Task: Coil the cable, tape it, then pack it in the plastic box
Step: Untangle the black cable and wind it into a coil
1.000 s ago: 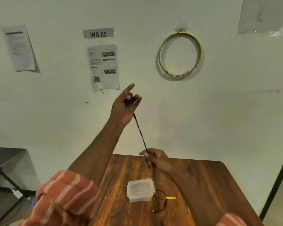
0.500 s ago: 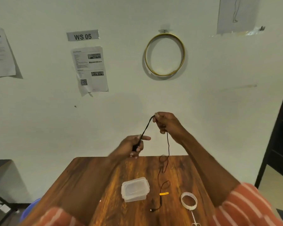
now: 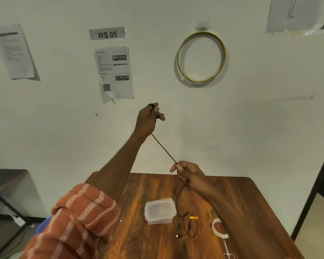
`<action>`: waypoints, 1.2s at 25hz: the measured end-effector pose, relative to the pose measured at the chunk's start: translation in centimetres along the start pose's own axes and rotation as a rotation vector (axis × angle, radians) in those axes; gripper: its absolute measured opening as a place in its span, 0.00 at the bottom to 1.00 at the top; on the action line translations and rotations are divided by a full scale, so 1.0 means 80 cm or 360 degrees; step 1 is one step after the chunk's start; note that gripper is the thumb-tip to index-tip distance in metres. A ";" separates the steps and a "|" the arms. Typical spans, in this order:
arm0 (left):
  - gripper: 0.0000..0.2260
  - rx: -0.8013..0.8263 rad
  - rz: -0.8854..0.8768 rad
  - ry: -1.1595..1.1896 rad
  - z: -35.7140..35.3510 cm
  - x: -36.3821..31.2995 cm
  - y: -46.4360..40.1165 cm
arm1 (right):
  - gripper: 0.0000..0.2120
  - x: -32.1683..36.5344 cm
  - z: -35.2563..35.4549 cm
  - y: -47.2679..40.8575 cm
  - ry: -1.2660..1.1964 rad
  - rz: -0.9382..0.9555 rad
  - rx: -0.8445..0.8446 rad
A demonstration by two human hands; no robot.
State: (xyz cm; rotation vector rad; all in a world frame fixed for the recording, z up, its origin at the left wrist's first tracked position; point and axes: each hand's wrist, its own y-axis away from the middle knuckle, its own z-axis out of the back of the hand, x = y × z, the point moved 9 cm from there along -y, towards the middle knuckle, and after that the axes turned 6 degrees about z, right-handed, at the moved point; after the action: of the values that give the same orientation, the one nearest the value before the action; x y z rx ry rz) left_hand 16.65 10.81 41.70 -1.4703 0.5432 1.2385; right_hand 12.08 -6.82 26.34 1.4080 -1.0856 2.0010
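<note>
A thin black cable (image 3: 164,148) stretches taut between my two hands. My left hand (image 3: 148,116) is raised high in front of the wall and grips the cable's upper end, with a small loop showing at the fingers. My right hand (image 3: 190,173) pinches the cable lower down, just above the table's far edge. From there the cable hangs slack to the wooden table (image 3: 241,195) and ends in loose loops by a small yellow tag (image 3: 193,217). A clear plastic box (image 3: 160,210) with its lid on sits mid-table, left of the loops.
A roll of white tape (image 3: 220,228) lies to the right of the cable's loose end, with small scissors (image 3: 227,251) near the front edge. A gold hoop (image 3: 201,57) and paper sheets hang on the wall. A dark side table (image 3: 6,178) stands at the left.
My left hand has gone from low above the table up high toward the wall, drawing the cable taut. My right hand has dropped from chest height down to the table's far edge.
</note>
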 end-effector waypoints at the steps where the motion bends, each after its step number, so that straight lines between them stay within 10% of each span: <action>1: 0.14 0.0083 -0.0040 -0.0340 -0.011 0.013 -0.003 | 0.13 0.021 0.008 -0.007 -0.0002 0.0059 -0.0031; 4: 0.16 0.0495 0.0241 -0.0620 -0.053 0.081 0.024 | 0.12 0.083 0.046 -0.043 0.0047 0.0182 -0.0148; 10: 0.21 0.1116 0.0790 0.1042 -0.120 0.113 0.127 | 0.13 0.087 0.105 -0.124 0.0259 0.0132 -0.0207; 16: 0.19 0.0949 0.0519 0.1597 -0.100 0.018 0.073 | 0.14 -0.027 0.050 -0.067 -0.0351 -0.0152 -0.0126; 23: 0.11 0.0058 0.0142 0.0803 -0.013 -0.007 -0.033 | 0.12 0.022 -0.030 0.034 -0.0619 -0.0138 0.0306; 30: 0.11 0.0289 0.0201 -0.0320 0.001 0.069 -0.015 | 0.11 0.162 0.089 0.037 0.0441 0.0294 -0.0171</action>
State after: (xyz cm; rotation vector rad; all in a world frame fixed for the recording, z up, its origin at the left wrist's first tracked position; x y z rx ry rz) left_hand 19.60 12.79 37.29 -1.1594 0.6026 1.3806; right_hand 9.10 -15.17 38.49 0.9716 -1.2109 2.1521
